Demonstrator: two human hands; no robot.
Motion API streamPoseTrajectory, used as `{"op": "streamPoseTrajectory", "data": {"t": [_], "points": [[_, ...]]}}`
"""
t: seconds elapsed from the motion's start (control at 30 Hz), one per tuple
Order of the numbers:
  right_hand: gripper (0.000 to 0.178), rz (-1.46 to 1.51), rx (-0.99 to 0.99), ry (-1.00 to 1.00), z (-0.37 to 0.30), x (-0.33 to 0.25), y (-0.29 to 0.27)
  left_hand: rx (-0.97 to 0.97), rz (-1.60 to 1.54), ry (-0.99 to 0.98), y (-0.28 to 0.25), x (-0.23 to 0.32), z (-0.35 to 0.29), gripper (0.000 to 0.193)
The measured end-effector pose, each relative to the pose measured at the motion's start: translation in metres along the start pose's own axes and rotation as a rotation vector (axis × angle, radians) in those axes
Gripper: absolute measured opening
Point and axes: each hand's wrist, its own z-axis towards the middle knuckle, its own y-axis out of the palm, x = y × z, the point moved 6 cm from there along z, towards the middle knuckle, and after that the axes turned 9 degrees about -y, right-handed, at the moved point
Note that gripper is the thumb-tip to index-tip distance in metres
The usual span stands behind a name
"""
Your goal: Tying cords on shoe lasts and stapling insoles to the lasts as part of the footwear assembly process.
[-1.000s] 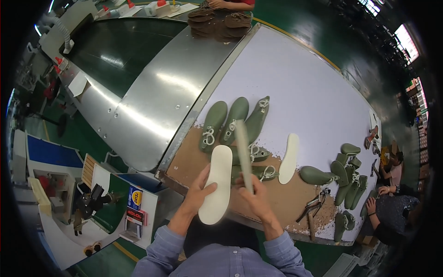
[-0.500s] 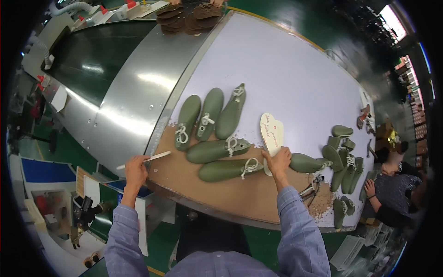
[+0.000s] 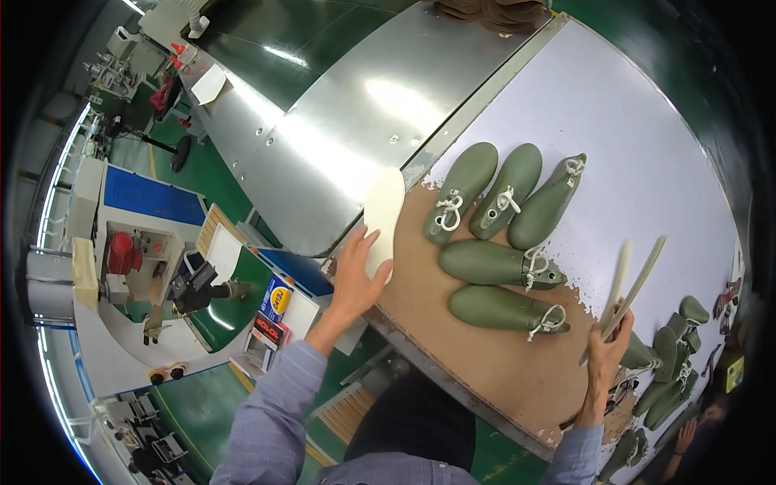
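My left hand (image 3: 354, 275) has its fingers spread at the lower part of a cream insole (image 3: 385, 212), which lies flat where the metal surface meets the table's brown edge. My thumb and fingertips are beside or touching its edge. To the right, my right hand (image 3: 608, 343) is closed around cream insoles (image 3: 638, 275), held up nearly edge-on, with two pieces fanned apart. Between my hands lie green shoe lasts, several in all. One last (image 3: 461, 192) with a white string loop is nearest the insole; another last (image 3: 505, 309) lies crosswise closer to me.
More green lasts (image 3: 664, 356) crowd the table's right side. A curved metal sheet (image 3: 347, 121) adjoins the table (image 3: 630, 121) on the left. Brown stacked pieces (image 3: 493, 14) sit at the far edge. A worker's hand (image 3: 685, 436) is at the lower right.
The view has turned left. My left hand has gone from gripping an insole edge-on to spread fingers beside it lying flat. My right hand has lifted insoles off the table.
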Motion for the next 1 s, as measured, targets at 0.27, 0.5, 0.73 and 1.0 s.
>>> {"op": "streamPoseTrajectory", "data": {"t": [0.27, 0.5, 0.73, 1.0], "points": [[0.042, -0.293, -0.879, -1.604, -0.044, -0.218, 0.23, -0.016, -1.187, -0.511, -0.038, -0.044, -0.051, 0.068], [0.06, -0.23, -0.878, -0.884, -0.075, -0.163, 0.208, 0.002, -0.998, -0.428, -0.032, -0.092, -0.015, 0.072], [0.039, 0.777, -0.322, 0.407, -0.186, 0.069, 0.031, 0.121, 0.296, -0.052, 0.008, -0.049, 0.015, 0.054], [0.066, -0.834, 0.263, -0.197, -0.13, 0.082, -0.021, 0.357, 0.078, 0.042, -0.01, -0.081, 0.001, 0.044]]}}
